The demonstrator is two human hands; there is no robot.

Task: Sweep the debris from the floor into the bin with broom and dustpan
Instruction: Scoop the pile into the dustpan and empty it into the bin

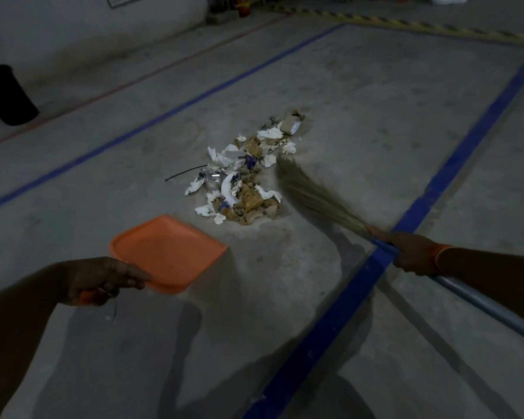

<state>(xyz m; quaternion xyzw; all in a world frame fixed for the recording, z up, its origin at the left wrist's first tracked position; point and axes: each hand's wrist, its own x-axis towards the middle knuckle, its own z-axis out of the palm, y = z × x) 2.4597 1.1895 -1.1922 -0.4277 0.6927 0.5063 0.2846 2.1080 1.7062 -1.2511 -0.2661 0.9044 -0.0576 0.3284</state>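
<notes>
Concrete floor [360,95] with blue lines, black bin [5,93] far left of the debris pile [242,173], straw broom [315,198] just right of it, right hand [412,252] wrapped round its handle, orange dustpan [170,252] nearer than the pile, left hand [103,279] curled round its handle

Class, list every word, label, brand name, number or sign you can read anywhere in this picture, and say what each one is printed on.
None can be read.
Debris pile: some scraps and wrappers show dark and blue patches that may be print, too small and blurred to read.
Orange dustpan: no marking visible.
Black bin: no label visible.
Plate on the wall: too blurred to read.
</notes>
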